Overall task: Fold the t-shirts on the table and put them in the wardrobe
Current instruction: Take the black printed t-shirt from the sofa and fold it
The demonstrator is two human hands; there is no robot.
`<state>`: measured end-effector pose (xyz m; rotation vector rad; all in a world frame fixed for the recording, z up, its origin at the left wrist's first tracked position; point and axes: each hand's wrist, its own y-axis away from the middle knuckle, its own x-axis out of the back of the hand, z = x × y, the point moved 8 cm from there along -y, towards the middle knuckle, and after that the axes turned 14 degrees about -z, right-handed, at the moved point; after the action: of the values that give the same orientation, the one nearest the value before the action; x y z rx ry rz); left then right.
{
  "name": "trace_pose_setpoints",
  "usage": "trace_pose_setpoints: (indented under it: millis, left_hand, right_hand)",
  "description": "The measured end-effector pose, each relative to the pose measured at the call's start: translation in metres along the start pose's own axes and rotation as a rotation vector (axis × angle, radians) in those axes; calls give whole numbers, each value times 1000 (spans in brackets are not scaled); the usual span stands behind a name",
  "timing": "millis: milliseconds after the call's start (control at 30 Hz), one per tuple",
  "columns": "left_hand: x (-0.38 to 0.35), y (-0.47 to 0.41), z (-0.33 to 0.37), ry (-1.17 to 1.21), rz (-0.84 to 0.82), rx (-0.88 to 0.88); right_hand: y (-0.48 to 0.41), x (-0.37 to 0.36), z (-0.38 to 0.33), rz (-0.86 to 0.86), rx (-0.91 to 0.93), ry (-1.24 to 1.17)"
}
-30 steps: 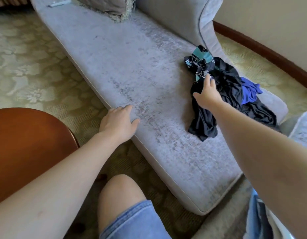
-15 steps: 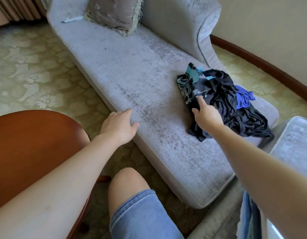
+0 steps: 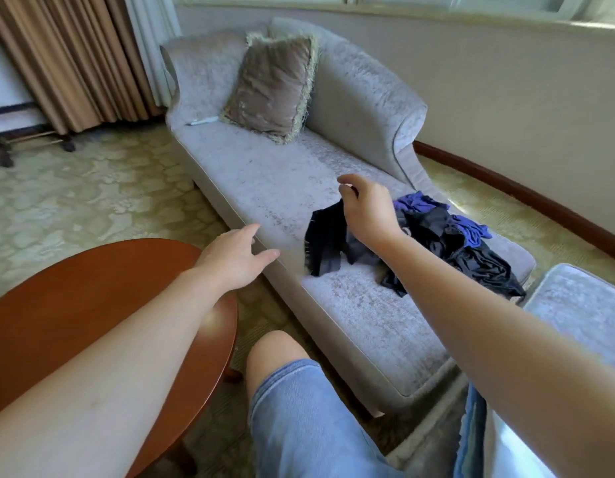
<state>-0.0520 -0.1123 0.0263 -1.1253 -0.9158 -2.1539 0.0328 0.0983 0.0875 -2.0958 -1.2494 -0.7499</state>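
Step in hand looks like the very first one: getting a single shirt out of the heap so it can be folded. Going left to right.

Round wooden table [image 3: 75, 305] sits at the far left, but despite the task wording the shirts lie over on the grey chaise [image 3: 264, 181]. Left hand [image 3: 235, 258] is loose, fingers spread and holding nothing, right at the front edge of the seat. Can't tell if it's touching the fabric or just above it.

Next over is the dark t-shirt [image 3: 325, 236], one end raised off the seat and the rest hanging down to it, with its far part running into the heap. Right hand [image 3: 368, 208] has it pinched near the top, fingers curled round the cloth. Just right of that is the heap of clothes [image 3: 437, 232], dark stuff with a blue piece [image 3: 470, 229] tangled in, lying at the foot end of the chaise. Grey footstool [image 3: 582, 312] is at the far right.

My guess for the next move: lift the shirt clear of the heap, bring the free left hand in to take another corner, then spread it flat on the stretch of seat in front of the hands. Wardrobe isn't in view, so putting anything away looks a long way off.
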Motion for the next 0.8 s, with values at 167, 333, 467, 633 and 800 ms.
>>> trace_pose_setpoints:
  millis: [167,333,467,633,800]
  left_hand:
    - [-8,19,23,185,-6,-126]
    - [-42,9,64,387,-133,-220]
    - [-60,0,89,239,-156,-250]
    - [-65,-10,88,236,-181,-202]
    - [-37,-16,58,510,-203,-131]
  right_hand:
    - [26,-8,-24,15,-10,-339]
    - [55,-7,-23,-39,-9,-442]
    - [59,7,-2,-14,-45,-496]
    - [51,22,27,41,-148,-427]
    - [44,2,44,-145,-225,-335]
